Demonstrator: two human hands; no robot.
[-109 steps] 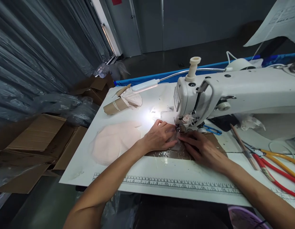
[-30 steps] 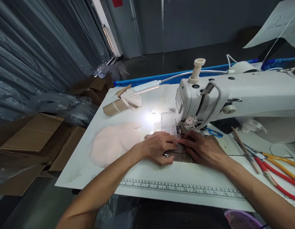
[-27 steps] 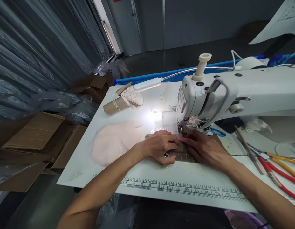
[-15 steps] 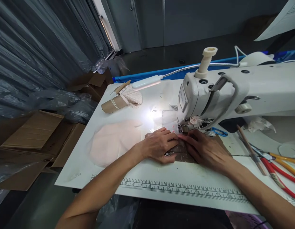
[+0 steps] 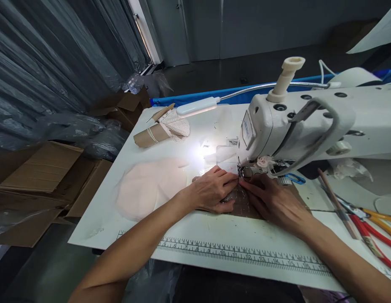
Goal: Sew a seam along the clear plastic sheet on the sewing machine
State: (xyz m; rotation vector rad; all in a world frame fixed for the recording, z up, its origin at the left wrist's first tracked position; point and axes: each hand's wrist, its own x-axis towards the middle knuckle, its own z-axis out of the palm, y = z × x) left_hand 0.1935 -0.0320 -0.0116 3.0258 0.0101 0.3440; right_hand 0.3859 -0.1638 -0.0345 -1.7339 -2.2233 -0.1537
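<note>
Now, starting at my far left, cardboard boxes [image 5: 40, 176] sit on the floor off the desk's [image 5: 189, 235] edge. On the desk a pale round fabric piece [image 5: 148, 189] lies flat at about nine o'clock from my hands, and a brown paper roll [image 5: 149, 136] with lace lies farther back at eleven. The lamp [image 5: 197, 107] throws a bright patch just behind my fingers. My left hand [image 5: 212, 191] lies flat, fingers spread and pressing down on the shiny brown workpiece [image 5: 242, 204], gripping nothing. My right hand [image 5: 274, 202] rests the same way, palm down and open on the same piece. Both sets of fingertips meet just short of the presser foot [image 5: 246, 171] of the sewing machine [image 5: 309, 126], which sits at twelve o'clock from them. The workpiece's long side runs left to right across the desk, under both palms, with its far edge at the foot. I judge both hands about equally near the needle. Past my right hand, at three o'clock, lie red and yellow handled tools [image 5: 372, 231].
</note>
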